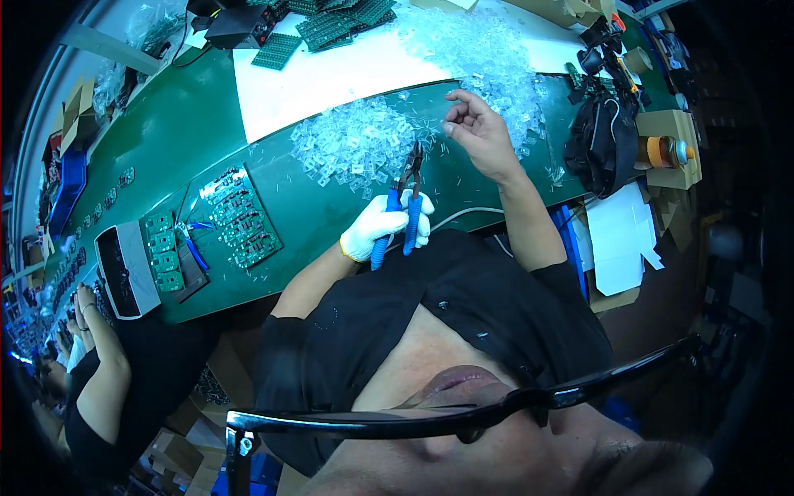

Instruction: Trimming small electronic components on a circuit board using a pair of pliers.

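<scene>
My left hand [385, 225], in a white glove, grips a pair of pliers [414, 194] with blue handles and dark jaws. The jaws point away from me, at the right edge of a heap of small clear plastic pieces [351, 140]. My bare right hand [480, 136] hovers to the right of the jaws, fingers loosely bent and thumb apart from them. I see nothing between its fingers. Thin short bits [428, 124] lie scattered on the green mat [327, 227] between the heap and that hand.
A second, larger heap of clear pieces [500, 78] spreads behind. Green circuit boards [240, 217] and blue-handled cutters [197, 248] lie at left, beside a grey-white box [128, 269]. A black bag [600, 140] and a bottle [664, 153] stand at right. Another person's arm [106, 364] is at far left.
</scene>
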Tool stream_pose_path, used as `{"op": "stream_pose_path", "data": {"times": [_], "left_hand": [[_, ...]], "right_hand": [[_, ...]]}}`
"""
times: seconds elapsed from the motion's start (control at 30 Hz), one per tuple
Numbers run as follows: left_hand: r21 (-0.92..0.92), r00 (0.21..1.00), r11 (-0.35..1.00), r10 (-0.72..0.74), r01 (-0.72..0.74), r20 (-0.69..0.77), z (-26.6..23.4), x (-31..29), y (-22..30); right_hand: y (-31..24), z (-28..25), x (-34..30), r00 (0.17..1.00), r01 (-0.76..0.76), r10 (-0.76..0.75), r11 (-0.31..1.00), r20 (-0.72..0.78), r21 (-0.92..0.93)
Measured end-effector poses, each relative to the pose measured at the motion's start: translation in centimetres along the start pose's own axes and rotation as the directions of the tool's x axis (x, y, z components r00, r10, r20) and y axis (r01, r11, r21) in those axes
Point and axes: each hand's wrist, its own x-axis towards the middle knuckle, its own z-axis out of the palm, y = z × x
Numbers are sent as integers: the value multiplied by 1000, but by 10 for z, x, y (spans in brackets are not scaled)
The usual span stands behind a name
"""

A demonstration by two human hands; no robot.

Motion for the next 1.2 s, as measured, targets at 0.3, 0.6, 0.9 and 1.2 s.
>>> {"op": "stream_pose_path", "data": {"times": [0.3,0.6,0.9,1.2], "left_hand": [[-7,1000,1000,-21,21,1,1,3,0],[78,999,997,0,2,-33,4,1,-2],[297,974,944,-85,147,-211,5,-6,14],[-64,992,990,124,-122,37,-3,2,-3]], "right_hand": [[-30,18,-16,977,-121,74,964,200,237],[-54,16,-12,965,-184,157,976,209,115],[-49,14,-5,961,-223,171,943,216,248],[4,46,9,981,-86,78,996,176,37]]}}
